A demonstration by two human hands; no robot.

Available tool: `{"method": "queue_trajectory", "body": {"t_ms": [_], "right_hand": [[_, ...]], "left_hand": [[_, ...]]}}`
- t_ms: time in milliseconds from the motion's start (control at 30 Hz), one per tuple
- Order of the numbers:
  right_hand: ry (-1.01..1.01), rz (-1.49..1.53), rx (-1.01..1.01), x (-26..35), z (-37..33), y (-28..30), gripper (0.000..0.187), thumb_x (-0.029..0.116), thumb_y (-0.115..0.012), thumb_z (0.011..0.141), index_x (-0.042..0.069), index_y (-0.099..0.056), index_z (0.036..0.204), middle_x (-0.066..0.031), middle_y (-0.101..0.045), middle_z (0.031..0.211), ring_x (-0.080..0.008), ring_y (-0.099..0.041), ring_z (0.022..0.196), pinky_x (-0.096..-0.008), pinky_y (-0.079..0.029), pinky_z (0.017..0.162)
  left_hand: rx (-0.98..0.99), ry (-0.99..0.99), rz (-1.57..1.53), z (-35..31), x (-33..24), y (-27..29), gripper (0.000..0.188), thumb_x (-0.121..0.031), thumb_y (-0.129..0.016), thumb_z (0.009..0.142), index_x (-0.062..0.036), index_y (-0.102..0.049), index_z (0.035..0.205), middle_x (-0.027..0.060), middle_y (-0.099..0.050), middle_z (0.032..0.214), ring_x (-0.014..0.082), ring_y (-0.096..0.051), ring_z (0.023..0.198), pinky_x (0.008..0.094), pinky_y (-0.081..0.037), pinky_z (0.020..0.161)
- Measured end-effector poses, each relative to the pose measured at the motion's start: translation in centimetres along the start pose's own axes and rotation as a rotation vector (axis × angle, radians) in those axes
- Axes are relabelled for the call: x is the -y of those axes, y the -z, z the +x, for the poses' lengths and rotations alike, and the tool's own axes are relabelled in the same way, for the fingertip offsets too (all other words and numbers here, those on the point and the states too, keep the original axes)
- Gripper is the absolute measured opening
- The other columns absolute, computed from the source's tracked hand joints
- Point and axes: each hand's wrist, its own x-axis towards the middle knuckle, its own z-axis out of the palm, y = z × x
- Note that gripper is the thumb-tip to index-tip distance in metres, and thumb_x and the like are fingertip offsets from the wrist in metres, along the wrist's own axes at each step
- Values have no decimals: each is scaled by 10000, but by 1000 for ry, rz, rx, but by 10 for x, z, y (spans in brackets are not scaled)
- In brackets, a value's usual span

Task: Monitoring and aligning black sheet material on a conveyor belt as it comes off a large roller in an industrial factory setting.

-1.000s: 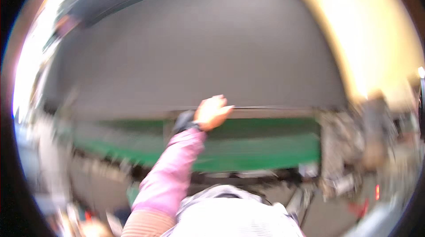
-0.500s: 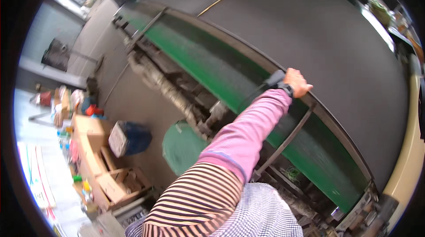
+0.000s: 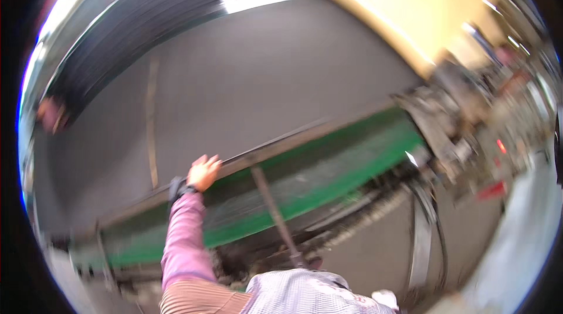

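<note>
My left hand (image 3: 204, 173) reaches forward to the near rail (image 3: 258, 157) of a large machine. Its fingers look stretched and a little apart over the rail's edge, beside a wide dark grey sheet (image 3: 270, 79); nothing shows in them. A dark band circles the wrist, and a dark grey piece (image 3: 175, 188) is next to it, too blurred to name. Below the rail runs a long green panel (image 3: 316, 164), crossed by a metal bar (image 3: 272, 205). A narrow tan strip (image 3: 151, 120) lies across the sheet, left of my hand. My right hand is out of view.
A broad cream-coloured roll or cover (image 3: 404, 9) stands at the far right of the sheet. Blurred machine parts (image 3: 451, 109) crowd the panel's right end. A dark ribbed band (image 3: 135, 26) borders the far left. A metal strip (image 3: 420, 243) lies low on the right.
The view has swung to the right; the boxes and blue container on the left have gone out of sight. My left hand stays at the rail, its fingers now looking straighter.
</note>
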Motion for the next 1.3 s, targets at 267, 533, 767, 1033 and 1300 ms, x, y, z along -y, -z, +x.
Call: {"method": "queue_trajectory", "body": {"t_ms": [267,533,767,1033,1300], "right_hand": [[-211,802,-17,77,-78,-54,125,169,-566,823,46,-573,802,-46,-564,594,-93,-473,450,-235,-361,386],[-10,630,-175,77,-62,-143,230,207,-529,818,-8,-606,837,-90,-597,709,-188,-548,656,-324,-450,646],[-61,355,-205,50,-76,-183,250,238,-548,828,16,-632,908,-82,-624,803,-178,-579,730,-305,-464,698],[582,-612,-359,-5,-46,-194,217,249,-555,774,62,-637,700,-73,-613,607,-161,-589,574,-309,-474,578],[7,98,-358,48,-85,-203,332,340,-495,775,46,-647,765,-143,-631,698,-285,-625,709,-363,-484,668]], "left_hand": [[228,80,57,72,-70,25,370,-367,-344,922,-213,-504,1218,177,-596,1074,348,-603,893,406,-498,760],[-10,234,-561,140,-170,41,649,-573,-426,823,-29,-560,1151,201,-528,1201,338,-493,1127,396,-381,960],[-50,858,-40,-74,98,85,430,-341,-649,635,-24,-638,925,186,-633,907,315,-603,916,395,-488,800],[-8,1103,-6,-209,253,26,631,-429,-668,630,25,-560,1054,245,-561,1055,372,-536,1018,418,-441,884],[-105,847,-24,-205,211,24,492,-406,-683,637,3,-535,867,192,-553,880,345,-554,859,424,-453,774]]}}
